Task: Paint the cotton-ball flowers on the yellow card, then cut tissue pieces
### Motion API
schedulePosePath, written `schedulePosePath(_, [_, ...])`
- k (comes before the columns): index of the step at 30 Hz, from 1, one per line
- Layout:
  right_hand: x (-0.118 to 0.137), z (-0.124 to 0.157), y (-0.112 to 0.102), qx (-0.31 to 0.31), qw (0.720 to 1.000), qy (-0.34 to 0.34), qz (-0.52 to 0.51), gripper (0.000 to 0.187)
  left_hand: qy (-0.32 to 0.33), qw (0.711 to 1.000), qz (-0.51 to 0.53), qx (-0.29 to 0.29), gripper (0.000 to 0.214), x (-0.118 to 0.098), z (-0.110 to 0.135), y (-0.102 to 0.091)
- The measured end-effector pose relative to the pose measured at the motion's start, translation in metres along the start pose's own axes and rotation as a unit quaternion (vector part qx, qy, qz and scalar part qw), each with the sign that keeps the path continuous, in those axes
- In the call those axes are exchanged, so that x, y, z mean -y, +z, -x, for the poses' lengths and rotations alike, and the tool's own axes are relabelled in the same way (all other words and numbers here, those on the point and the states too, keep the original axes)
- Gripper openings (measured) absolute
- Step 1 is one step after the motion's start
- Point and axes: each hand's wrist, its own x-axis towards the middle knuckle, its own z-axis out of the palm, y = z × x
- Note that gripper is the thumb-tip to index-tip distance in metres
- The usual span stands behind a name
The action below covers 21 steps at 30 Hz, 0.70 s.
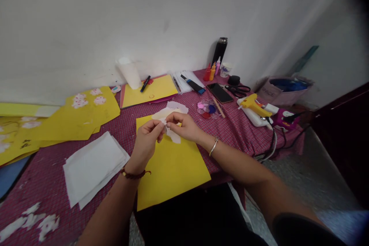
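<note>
Thin white paper (pixel 174 137), gathered and crinkled, sits between both hands over the upper part of a yellow sheet (pixel 170 177); whether its lower edge touches the sheet cannot be told. Left hand (pixel 147 140) pinches the paper between thumb and forefinger, other fingers curled under, dark cord bracelet (pixel 134 175) at the wrist. Right hand (pixel 184 126) meets it tip to tip, fingers narrowed on the same gathered spot; metal bangle (pixel 213 146) on that wrist. Yellow sheet overhangs the near table edge. Left of it, a loose stack of white sheets (pixel 93 165); farther left, yellow papers (pixel 109 113) with pink-flecked white tufts, and torn white scraps (pixel 49 226) at the near corner. Right of the hands: round palette (pixel 208 108) of colours, a wooden stick (pixel 218 107) just beside it, then phone (pixel 220 93) and black scissors (pixel 238 90). Yellow glue gun (pixel 252 103) lies farther right, near cords. Toward the wall, dark marker (pixel 145 83) on another yellow sheet, beside a white roll (pixel 129 72); a black flask (pixel 220 50) stands behind small bottles. Checked red cloth (pixel 236 138) covers the table.
</note>
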Motion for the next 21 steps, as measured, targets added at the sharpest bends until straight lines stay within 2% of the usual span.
schedulePosePath(4, [0.001,0.000,0.002,-0.001,0.998,0.041,-0.036,0.018,0.038,0.997,-0.063,0.009,0.017,0.004,0.000,-0.002])
schedulePosePath(9, [-0.006,-0.002,0.005,-0.034,0.995,0.078,-0.053,0.013,0.081,0.987,-0.136,0.003,0.013,0.005,0.000,-0.002])
schedulePosePath(12, [-0.011,-0.006,0.002,-0.063,0.987,0.107,-0.106,0.016,0.063,0.992,-0.111,-0.021,0.009,0.004,-0.001,-0.004])
schedulePosePath(16, [-0.018,-0.011,-0.005,-0.104,0.962,0.164,-0.190,0.024,0.035,0.996,-0.053,-0.056,0.006,0.003,-0.004,-0.008])
schedulePosePath(21, [-0.026,-0.016,-0.011,-0.140,0.933,0.219,-0.249,0.027,-0.011,0.998,0.023,-0.063,0.006,0.007,-0.008,-0.013])
